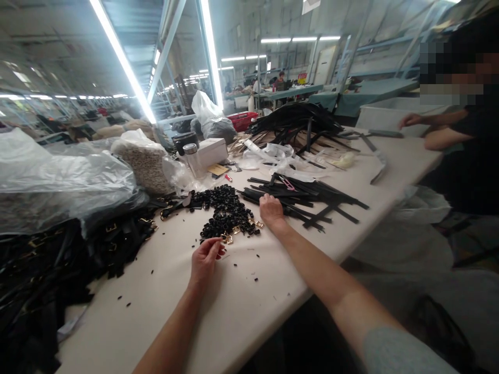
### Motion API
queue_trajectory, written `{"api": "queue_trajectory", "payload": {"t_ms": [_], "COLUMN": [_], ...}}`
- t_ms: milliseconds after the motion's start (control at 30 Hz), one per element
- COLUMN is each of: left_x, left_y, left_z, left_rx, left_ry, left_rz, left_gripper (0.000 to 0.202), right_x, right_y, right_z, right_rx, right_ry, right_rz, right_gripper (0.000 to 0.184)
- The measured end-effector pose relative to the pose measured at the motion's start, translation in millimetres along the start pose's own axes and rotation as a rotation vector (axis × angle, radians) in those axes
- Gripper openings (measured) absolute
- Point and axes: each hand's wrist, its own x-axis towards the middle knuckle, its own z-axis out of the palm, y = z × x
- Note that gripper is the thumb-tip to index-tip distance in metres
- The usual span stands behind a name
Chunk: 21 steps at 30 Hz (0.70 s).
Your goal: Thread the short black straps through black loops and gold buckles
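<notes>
My left hand (206, 258) hovers at the near edge of a heap of small black loops (224, 208), thumb and fingers pinched together. Something small and dark shows at its fingertips, too small to name. Gold buckles (227, 238) lie just beyond those fingers. My right hand (272, 209) is closed at the left ends of a pile of black straps (312, 197); its fingers hide whatever they hold. Pink-handled snips (287, 183) rest on top of the straps.
Black belts with gold buckles (113, 227) are heaped at left, beneath plastic bags (78, 171). A steel flask (191, 156) and a white box (213, 150) stand behind the loops. More black strips (300, 119) lie farther back. Another person (463, 135) is at the right table edge.
</notes>
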Motion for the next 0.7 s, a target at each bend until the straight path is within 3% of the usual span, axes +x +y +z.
{"api": "queue_trajectory", "payload": {"t_ms": [133, 267, 333, 567, 700], "left_x": [4, 7, 8, 10, 10], "left_y": [-2, -1, 1, 2, 2], "left_z": [-1.6, -7.4, -10.0, -10.9, -10.3], "left_rx": [-0.082, -0.248, -0.305, -0.273, -0.243], "left_ry": [0.036, 0.087, 0.116, 0.191, 0.187], "left_rz": [-0.02, -0.061, -0.076, -0.118, -0.122], "left_gripper": [0.043, 0.056, 0.055, 0.051, 0.06], "right_x": [-10, -27, -37, -51, -54], "right_y": [-17, -53, -67, -67, -67], "right_z": [-21, -37, -36, -21, -18], "right_rx": [0.307, 0.741, 0.821, 0.846, 0.876], "right_ry": [0.02, -0.3, -0.375, -0.337, -0.195], "right_rz": [-0.089, -0.385, -0.419, -0.411, -0.527], "right_gripper": [0.028, 0.023, 0.024, 0.019, 0.019]}}
